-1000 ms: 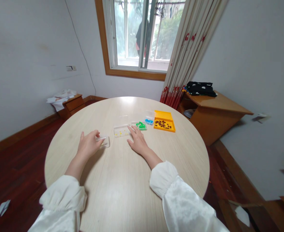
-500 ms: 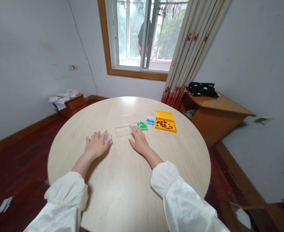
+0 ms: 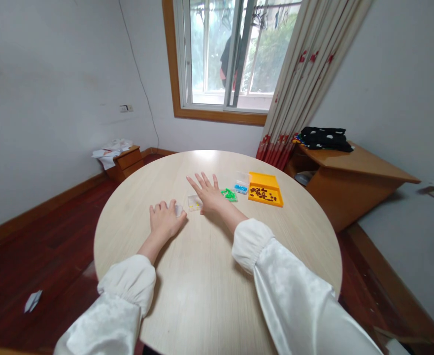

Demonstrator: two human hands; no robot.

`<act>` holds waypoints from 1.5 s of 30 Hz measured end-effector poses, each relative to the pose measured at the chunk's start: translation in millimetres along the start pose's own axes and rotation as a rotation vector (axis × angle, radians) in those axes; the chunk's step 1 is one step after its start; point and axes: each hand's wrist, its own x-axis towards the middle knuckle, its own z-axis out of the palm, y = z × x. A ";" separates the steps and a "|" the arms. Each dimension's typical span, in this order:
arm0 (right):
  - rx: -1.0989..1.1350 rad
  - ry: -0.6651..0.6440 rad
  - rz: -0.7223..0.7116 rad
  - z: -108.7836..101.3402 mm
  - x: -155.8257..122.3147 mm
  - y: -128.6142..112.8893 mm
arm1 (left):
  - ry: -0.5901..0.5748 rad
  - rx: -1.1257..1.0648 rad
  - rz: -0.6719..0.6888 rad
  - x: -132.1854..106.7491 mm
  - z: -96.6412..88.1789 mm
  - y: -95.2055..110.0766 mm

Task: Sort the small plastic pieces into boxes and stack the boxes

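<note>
My left hand (image 3: 164,219) lies over a small clear plastic box (image 3: 179,211) on the table, fingers bent around it and thumb at its right side. Most of that box is under the hand. With fingers spread, my right hand (image 3: 208,194) is above a clear box with small yellow pieces (image 3: 193,203) and covers its right part; whether it touches the lid I cannot tell. Just to its right is a box of green pieces (image 3: 229,195), then an opened clear box with blue pieces (image 3: 241,189). An opened yellow case (image 3: 265,197) with dark brown pieces stands at the right end.
The round pale wooden table (image 3: 190,286) has a curved edge all around. A wooden desk (image 3: 364,172) with folded dark cloth (image 3: 325,138) stands at the right. Behind are a window and a patterned curtain (image 3: 313,74). A small cabinet (image 3: 128,162) holds papers at the left.
My right hand has moved forward and left over the box with yellow pieces, its fingers spreading wider. My left hand stays on its clear box. The whole view has shifted slightly.
</note>
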 end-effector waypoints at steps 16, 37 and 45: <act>-0.096 -0.164 0.095 29.2 -25.4 -23.2 | 0.010 -0.001 0.057 5.1 12.8 -1.4; -0.146 -0.174 0.207 -42.6 -16.5 70.2 | 0.088 0.001 0.211 14.1 23.3 23.7; -0.140 -0.160 0.238 1.8 -57.1 57.4 | 0.100 0.024 0.165 16.6 23.4 27.6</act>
